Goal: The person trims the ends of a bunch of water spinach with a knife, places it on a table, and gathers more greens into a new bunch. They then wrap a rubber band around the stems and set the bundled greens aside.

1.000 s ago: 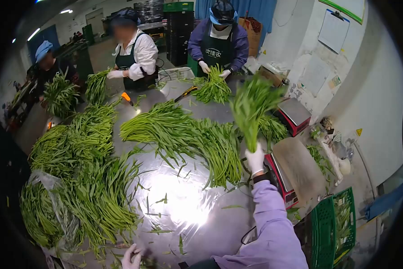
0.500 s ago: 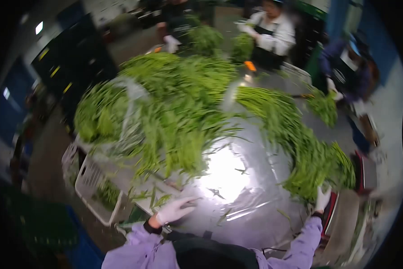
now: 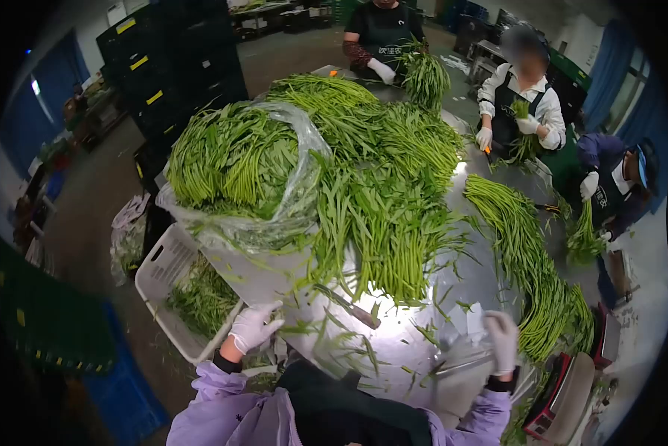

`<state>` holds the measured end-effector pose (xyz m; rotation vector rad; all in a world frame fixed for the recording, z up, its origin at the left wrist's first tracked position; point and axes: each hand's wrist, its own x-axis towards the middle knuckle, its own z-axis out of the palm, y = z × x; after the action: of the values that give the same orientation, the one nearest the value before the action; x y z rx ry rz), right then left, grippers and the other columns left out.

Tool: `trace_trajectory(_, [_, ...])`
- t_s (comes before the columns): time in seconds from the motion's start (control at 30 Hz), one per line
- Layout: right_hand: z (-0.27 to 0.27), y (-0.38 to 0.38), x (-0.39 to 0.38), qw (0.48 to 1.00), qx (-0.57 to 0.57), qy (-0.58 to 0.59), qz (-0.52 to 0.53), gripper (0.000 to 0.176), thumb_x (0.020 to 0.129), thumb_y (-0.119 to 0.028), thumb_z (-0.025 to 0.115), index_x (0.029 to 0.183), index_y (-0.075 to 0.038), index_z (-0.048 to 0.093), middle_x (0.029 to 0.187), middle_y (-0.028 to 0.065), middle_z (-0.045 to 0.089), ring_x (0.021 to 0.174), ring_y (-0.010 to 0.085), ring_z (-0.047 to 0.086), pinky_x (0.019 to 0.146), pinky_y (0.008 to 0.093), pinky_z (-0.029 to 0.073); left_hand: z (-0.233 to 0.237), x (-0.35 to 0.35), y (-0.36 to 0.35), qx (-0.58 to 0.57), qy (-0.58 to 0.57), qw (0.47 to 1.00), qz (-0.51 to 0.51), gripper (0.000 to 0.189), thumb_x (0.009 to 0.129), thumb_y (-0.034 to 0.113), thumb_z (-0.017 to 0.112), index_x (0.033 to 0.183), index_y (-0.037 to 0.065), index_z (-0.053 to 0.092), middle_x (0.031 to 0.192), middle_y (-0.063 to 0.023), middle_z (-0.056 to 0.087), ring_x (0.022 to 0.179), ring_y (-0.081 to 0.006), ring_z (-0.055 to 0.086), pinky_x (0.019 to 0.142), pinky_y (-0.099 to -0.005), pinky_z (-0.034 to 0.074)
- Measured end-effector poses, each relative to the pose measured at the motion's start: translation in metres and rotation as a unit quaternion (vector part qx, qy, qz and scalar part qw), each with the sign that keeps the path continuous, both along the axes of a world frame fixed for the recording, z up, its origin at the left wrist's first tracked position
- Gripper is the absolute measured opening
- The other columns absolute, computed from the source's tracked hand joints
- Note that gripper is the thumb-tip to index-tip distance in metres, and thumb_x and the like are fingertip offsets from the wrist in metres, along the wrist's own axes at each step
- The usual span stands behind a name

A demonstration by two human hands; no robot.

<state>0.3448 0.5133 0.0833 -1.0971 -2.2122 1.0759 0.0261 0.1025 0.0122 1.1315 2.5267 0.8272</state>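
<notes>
My left hand [image 3: 254, 327], white-gloved, is over the near left table edge beside the white basket [image 3: 146, 281], its thumb and fingers apart with nothing between them. My right hand [image 3: 502, 340], also gloved, is at the right, slightly blurred with curled fingers. Right beside its fingertips are small white paper pieces [image 3: 468, 322]; I cannot tell whether it grips one. To its right lies a long row of leafy green stalks [image 3: 524, 256]. A knife [image 3: 355, 308] lies on the metal table [image 3: 393, 349] between my hands, among loose leaves.
A large pile of greens [image 3: 393, 223] spreads over the middle, beside a clear plastic bag [image 3: 304, 149] full of greens. Three people [image 3: 524, 111] handle bunches across the table. Dark crates [image 3: 144, 67] are stacked at the left. A red-edged device [image 3: 564, 394] stands at the right.
My view has shifted and sharpened. My left hand has moved left toward the basket. My right hand has left the end of the stalk row and is beside the white paper pieces.
</notes>
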Motion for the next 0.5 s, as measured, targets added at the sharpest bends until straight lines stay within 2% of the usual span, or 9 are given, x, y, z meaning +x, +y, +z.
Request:
trace_trajectory(0.03, [-0.015, -0.033, -0.034, 0.999, -0.029, 0.008, 0.039, 0.016, 0.083, -0.011, 0.061, 0.094, 0.0, 0.067, 0.086, 0.0096, 0.066, 0.08, 0.0171, 0.062, 0.073, 0.0277, 0.047, -0.01, -0.024, -0.008, 0.001, 0.0, 1.0, 0.002, 0.043, 0.083, 0.03, 0.064, 0.12, 0.008, 0.057, 0.107, -0.0195, 0.063, 0.1, -0.036, 0.058, 0.086, -0.0414, 0.047])
trace_trajectory(0.07, [-0.038, -0.059, -0.064, 0.994, -0.057, -0.059, 0.074, 0.02, 0.082, -0.014, 0.064, 0.095, 0.0, 0.067, 0.087, 0.0121, 0.067, 0.08, 0.018, 0.063, 0.074, 0.0285, 0.048, -0.012, -0.045, -0.011, 0.002, -0.008, 1.0, -0.013, 0.043, 0.083, 0.03, 0.064, 0.12, 0.008, 0.057, 0.107, -0.0195, 0.063, 0.1, -0.036, 0.058, 0.086, -0.0414, 0.047])
trace_trajectory(0.1, [-0.057, -0.088, -0.096, 0.99, -0.05, 0.001, 0.133, 0.024, 0.078, -0.02, 0.07, 0.091, 0.0, 0.066, 0.085, 0.0137, 0.066, 0.078, 0.0235, 0.064, 0.072, 0.0326, 0.049, -0.012, -0.064, -0.009, 0.027, -0.012, 1.0, -0.005, 0.042, 0.084, 0.029, 0.063, 0.12, 0.008, 0.057, 0.107, -0.019, 0.062, 0.1, -0.0363, 0.057, 0.087, -0.0416, 0.046])
trace_trajectory(0.13, [-0.074, -0.111, -0.124, 0.986, 0.031, -0.065, 0.149, 0.026, 0.075, -0.022, 0.072, 0.09, -0.001, 0.065, 0.084, 0.0136, 0.065, 0.077, 0.0262, 0.063, 0.071, 0.0352, 0.048, -0.015, -0.081, -0.007, 0.05, -0.019, 0.999, 0.005, 0.04, 0.085, 0.027, 0.062, 0.119, 0.007, 0.057, 0.108, -0.0186, 0.062, 0.101, -0.0366, 0.056, 0.087, -0.0418, 0.046])
trace_trajectory(0.23, [-0.122, -0.157, -0.173, 0.932, 0.218, -0.225, 0.181, 0.03, 0.069, -0.027, 0.075, 0.087, -0.006, 0.061, 0.079, 0.0129, 0.06, 0.078, 0.0316, 0.059, 0.068, 0.0411, 0.047, -0.03, -0.123, 0.006, 0.115, -0.015, 0.992, -0.048, 0.036, 0.086, 0.024, 0.061, 0.118, 0.007, 0.058, 0.109, -0.018, 0.062, 0.099, -0.0366, 0.056, 0.087, -0.0419, 0.046])
trace_trajectory(0.27, [-0.139, -0.163, -0.175, 0.928, 0.244, -0.222, 0.173, 0.029, 0.07, -0.027, 0.074, 0.09, -0.011, 0.061, 0.078, 0.0117, 0.059, 0.08, 0.0299, 0.059, 0.068, 0.0419, 0.046, -0.029, -0.133, 0.011, 0.121, -0.046, 0.989, -0.065, 0.035, 0.086, 0.021, 0.06, 0.117, 0.006, 0.058, 0.112, -0.0175, 0.061, 0.102, -0.0356, 0.057, 0.09, -0.041, 0.045])
trace_trajectory(0.4, [-0.146, -0.187, -0.139, 0.93, 0.147, -0.3, 0.153, 0.029, 0.071, -0.029, 0.073, 0.091, -0.011, 0.063, 0.083, 0.0135, 0.059, 0.079, 0.0341, 0.059, 0.066, 0.0438, 0.045, -0.057, -0.159, 0.024, 0.155, -0.143, 0.973, -0.096, 0.033, 0.086, 0.015, 0.059, 0.117, 0.005, 0.058, 0.114, -0.0173, 0.061, 0.109, -0.0338, 0.057, 0.094, -0.0384, 0.044])
trace_trajectory(0.43, [-0.141, -0.192, -0.127, 0.927, 0.138, -0.318, 0.144, 0.028, 0.07, -0.029, 0.073, 0.091, -0.013, 0.063, 0.083, 0.0131, 0.058, 0.08, 0.0343, 0.058, 0.066, 0.0439, 0.045, -0.072, -0.166, 0.027, 0.164, -0.114, 0.973, -0.118, 0.033, 0.087, 0.015, 0.059, 0.118, 0.005, 0.058, 0.114, -0.0171, 0.061, 0.108, -0.0335, 0.057, 0.093, -0.0384, 0.044])
trace_trajectory(0.5, [-0.12, -0.2, -0.113, 0.926, 0.11, -0.335, 0.135, 0.027, 0.07, -0.029, 0.073, 0.089, -0.012, 0.063, 0.082, 0.0127, 0.058, 0.081, 0.0335, 0.058, 0.067, 0.0436, 0.045, -0.078, -0.171, 0.036, 0.157, -0.157, 0.969, -0.112, 0.033, 0.088, 0.019, 0.058, 0.118, 0.006, 0.058, 0.116, -0.0169, 0.06, 0.108, -0.0328, 0.057, 0.095, -0.0382, 0.043])
